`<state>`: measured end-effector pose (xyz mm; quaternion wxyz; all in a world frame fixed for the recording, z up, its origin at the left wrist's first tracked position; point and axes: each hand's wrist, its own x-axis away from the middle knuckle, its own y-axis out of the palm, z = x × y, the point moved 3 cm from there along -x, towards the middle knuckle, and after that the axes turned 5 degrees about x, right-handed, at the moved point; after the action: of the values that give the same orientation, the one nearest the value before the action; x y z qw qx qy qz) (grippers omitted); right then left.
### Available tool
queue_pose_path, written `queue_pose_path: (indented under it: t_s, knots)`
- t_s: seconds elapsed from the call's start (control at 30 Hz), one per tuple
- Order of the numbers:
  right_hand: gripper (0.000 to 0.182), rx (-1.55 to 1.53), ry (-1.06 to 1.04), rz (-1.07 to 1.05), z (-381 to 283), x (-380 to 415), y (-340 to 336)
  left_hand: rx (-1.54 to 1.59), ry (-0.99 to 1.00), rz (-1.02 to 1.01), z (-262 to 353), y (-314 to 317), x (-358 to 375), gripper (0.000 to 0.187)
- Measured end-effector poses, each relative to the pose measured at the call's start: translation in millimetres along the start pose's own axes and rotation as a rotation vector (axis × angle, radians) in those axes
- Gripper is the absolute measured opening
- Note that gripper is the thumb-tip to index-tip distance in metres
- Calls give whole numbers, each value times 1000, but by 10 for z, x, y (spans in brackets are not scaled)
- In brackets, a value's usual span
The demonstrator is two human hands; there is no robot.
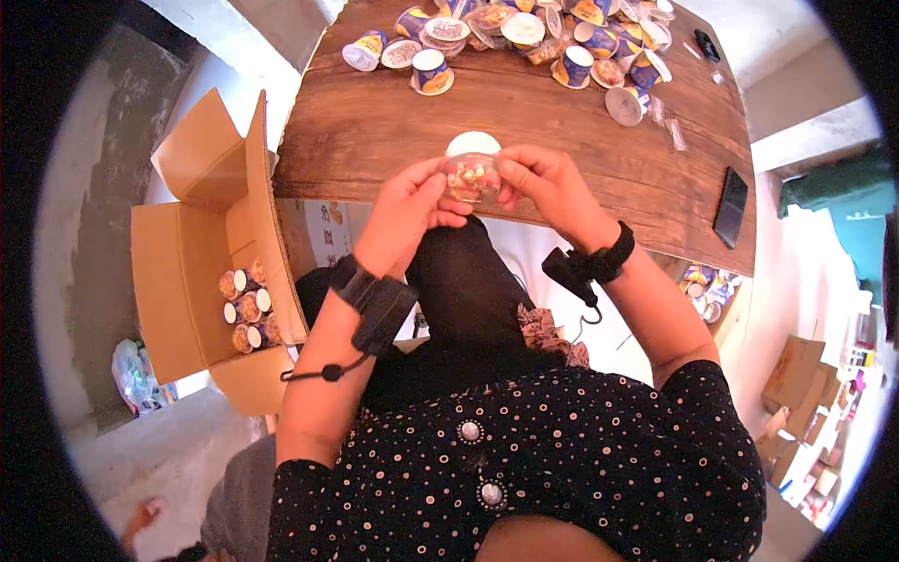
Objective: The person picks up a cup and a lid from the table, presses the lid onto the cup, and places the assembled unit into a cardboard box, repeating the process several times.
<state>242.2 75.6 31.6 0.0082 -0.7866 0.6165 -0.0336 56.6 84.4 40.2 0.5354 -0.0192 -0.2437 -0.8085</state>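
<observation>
Both hands hold a small snack cup [473, 178] near the table's front edge. Its clear plastic part, facing me, shows red, white and yellowish pieces inside, and a round white end sticks out beyond it. My left hand [410, 201] grips the cup's left side, fingers curled beneath. On the right side, my right hand [543, 180] pinches the rim between thumb and fingers. A blue-and-yellow paper cup [431, 72] stands on the wooden table [375, 131] beyond my hands, by a pile of similar cups [524, 33].
An open cardboard box [173, 272] at my left holds several packed cups [245, 307]. A black phone [730, 208] lies at the table's right edge. More cups [709, 288] sit in a container below it. Another person [239, 506] is at lower left.
</observation>
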Motion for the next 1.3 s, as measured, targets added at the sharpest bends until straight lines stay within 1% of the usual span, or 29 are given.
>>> queue_pose_path:
  t_s: [0.03,0.1,0.13,0.17,0.23,0.27,0.33,0.47,0.53,0.63,0.77,0.87,0.93,0.97,1.03,1.07,1.13,1.17,1.23,1.3]
  knots:
    - [20,-60,72,14,17,-35,-22,3,-1,2,-37,-43,-82,31]
    - [20,-110,114,35,115,-173,-80,-115,3,62,-69,-141,-315,26]
    - [19,-161,153,58,156,-225,-105,-114,4,61,-79,-157,-392,26]
    - [19,-160,152,59,184,-257,-119,-143,34,98,-81,-182,-464,24]
    - [19,-124,177,141,184,-309,-128,-144,96,158,-109,-206,-551,23]
    - [19,-125,178,141,218,-326,-133,-144,94,158,-148,-210,-573,23]
    - [23,-113,137,172,280,-353,-136,-175,97,233,-184,-200,-582,20]
    - [23,-69,198,203,344,-366,-148,-185,128,312,-210,-133,-576,16]
    - [23,-55,149,236,368,-406,-159,-164,126,364,-227,-149,-604,13]
    - [21,-109,168,258,413,-428,-142,-178,112,366,-259,-185,-620,13]
    - [19,-90,153,275,460,-431,-93,-175,141,373,-318,-215,-613,15]
    - [17,-52,130,296,514,-408,-78,-138,100,355,-375,-198,-589,17]
    - [17,-147,128,311,551,-410,-41,-72,128,297,-415,-197,-600,27]
    - [17,-146,129,313,558,-408,-43,-71,126,296,-437,-203,-600,27]
    - [19,-58,63,310,435,-406,-30,-254,232,220,-414,-172,-591,38]
    - [19,-58,62,315,457,-413,-30,-255,231,215,-419,-177,-575,38]
    - [21,-8,13,280,500,-428,-24,-314,325,98,-398,-155,-540,45]
    - [21,-8,16,287,538,-425,-24,-313,321,92,-397,-169,-545,45]
    - [20,74,-26,318,549,-405,5,-291,228,39,-405,-176,-531,47]
    - [20,111,-30,335,529,-398,21,-314,217,40,-397,-179,-533,49]
